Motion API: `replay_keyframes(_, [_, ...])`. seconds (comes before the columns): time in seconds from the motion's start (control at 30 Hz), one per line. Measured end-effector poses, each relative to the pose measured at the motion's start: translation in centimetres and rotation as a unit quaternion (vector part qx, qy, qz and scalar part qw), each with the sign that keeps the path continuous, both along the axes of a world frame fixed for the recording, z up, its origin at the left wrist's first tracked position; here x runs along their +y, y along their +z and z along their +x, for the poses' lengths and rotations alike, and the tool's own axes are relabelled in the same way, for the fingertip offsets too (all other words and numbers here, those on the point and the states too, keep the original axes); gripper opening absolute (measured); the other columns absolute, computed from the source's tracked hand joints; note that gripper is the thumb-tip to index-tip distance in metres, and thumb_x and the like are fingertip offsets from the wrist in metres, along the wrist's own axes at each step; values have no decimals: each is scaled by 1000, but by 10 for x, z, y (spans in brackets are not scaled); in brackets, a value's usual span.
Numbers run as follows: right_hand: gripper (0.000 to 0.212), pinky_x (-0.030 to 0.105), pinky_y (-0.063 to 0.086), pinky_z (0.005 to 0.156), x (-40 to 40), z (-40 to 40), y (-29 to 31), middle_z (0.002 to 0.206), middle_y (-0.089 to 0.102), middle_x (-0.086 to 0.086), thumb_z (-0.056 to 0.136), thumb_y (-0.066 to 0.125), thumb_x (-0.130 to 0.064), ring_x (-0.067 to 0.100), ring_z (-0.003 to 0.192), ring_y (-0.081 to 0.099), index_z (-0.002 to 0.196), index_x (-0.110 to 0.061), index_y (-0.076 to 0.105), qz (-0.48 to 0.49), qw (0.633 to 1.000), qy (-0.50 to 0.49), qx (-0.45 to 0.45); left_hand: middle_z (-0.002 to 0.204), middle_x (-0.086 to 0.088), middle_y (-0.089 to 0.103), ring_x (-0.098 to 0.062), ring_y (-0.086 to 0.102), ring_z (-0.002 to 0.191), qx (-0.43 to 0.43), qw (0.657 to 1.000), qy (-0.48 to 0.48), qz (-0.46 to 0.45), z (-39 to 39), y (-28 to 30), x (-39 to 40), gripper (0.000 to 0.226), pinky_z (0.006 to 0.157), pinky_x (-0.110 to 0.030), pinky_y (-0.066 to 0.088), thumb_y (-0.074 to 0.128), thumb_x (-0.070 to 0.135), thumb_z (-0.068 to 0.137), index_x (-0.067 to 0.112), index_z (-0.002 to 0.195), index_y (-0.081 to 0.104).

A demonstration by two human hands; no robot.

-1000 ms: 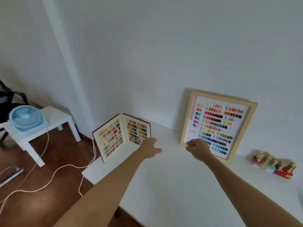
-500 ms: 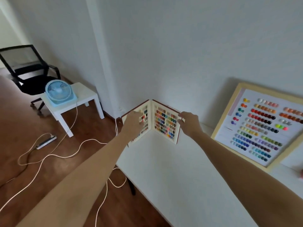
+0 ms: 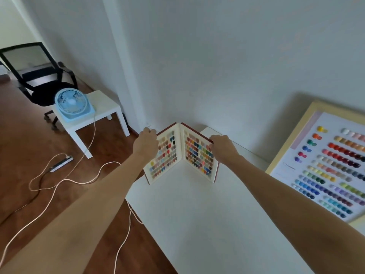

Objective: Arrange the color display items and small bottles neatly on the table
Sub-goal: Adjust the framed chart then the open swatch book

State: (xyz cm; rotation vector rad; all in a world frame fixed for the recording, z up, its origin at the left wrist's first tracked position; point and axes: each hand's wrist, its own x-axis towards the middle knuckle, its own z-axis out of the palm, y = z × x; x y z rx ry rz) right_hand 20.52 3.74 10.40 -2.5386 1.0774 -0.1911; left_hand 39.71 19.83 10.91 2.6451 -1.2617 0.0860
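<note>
A red-covered colour swatch book point(image 3: 182, 153) stands open like a V at the far left corner of the white table point(image 3: 207, 224), its pages full of small coloured chips. My left hand point(image 3: 145, 142) grips the top outer edge of its left cover. My right hand point(image 3: 222, 146) grips the top outer edge of its right cover. A large wood-framed colour chart point(image 3: 324, 163) leans on the wall at the right, partly cut off by the frame edge. No small bottles are in view.
On the floor to the left stands a low white side table point(image 3: 98, 113) with a blue fan point(image 3: 72, 102) on it. A black office chair point(image 3: 37, 76) is behind it. Cables point(image 3: 65, 180) and a power strip point(image 3: 61, 165) lie on the wooden floor beside the table's left edge.
My view has swung left, so the bottles have left the frame. Both hands went from near the framed chart to the swatch book and now hold its two covers.
</note>
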Motion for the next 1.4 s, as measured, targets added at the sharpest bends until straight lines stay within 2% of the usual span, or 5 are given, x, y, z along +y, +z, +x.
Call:
replay_keyframes(0.27, [9, 29, 52, 58, -26, 10, -12, 84, 64, 7, 89, 56, -16, 20, 67, 63, 96, -10, 55, -2, 1000, 11, 15, 92, -14, 67, -25, 63, 69, 76, 995, -44, 42, 42, -29, -22, 25, 58, -35, 48, 45, 19, 97, 10, 120, 45])
replay_keyframes(0.47, [6, 26, 48, 53, -63, -1, -8, 83, 66, 8, 87, 55, -6, 19, 63, 60, 89, -11, 58, 14, 999, -35, 9, 91, -14, 69, -33, 66, 79, 73, 988, -134, 38, 73, -22, -58, 18, 73, -40, 55, 48, 19, 94, 12, 110, 52])
replay_keyframes(0.93, [19, 32, 55, 55, -143, -48, 9, 84, 67, 12, 87, 56, 3, 23, 62, 63, 104, -7, 55, -48, 984, -163, 49, 95, -10, 70, -22, 63, 69, 110, 960, -258, -1, 55, -16, -194, 15, 61, -31, 51, 50, 20, 95, 12, 107, 54])
replay_keyframes(1.13, [28, 27, 40, 50, -170, -49, 5, 89, 67, 17, 86, 54, 9, 23, 61, 54, 111, -2, 53, -78, 976, -191, 66, 96, -9, 71, -22, 65, 70, 122, 952, -279, -13, 53, -24, -222, 16, 59, -30, 53, 50, 19, 95, 13, 109, 54])
replay_keyframes(1.4, [19, 29, 42, 54, -194, -53, -4, 79, 61, 13, 85, 55, 10, 23, 62, 55, 100, -2, 57, -92, 967, -223, 80, 102, -9, 70, -20, 67, 72, 113, 948, -297, 5, 48, -29, -248, 15, 53, -22, 51, 50, 21, 96, 12, 107, 53])
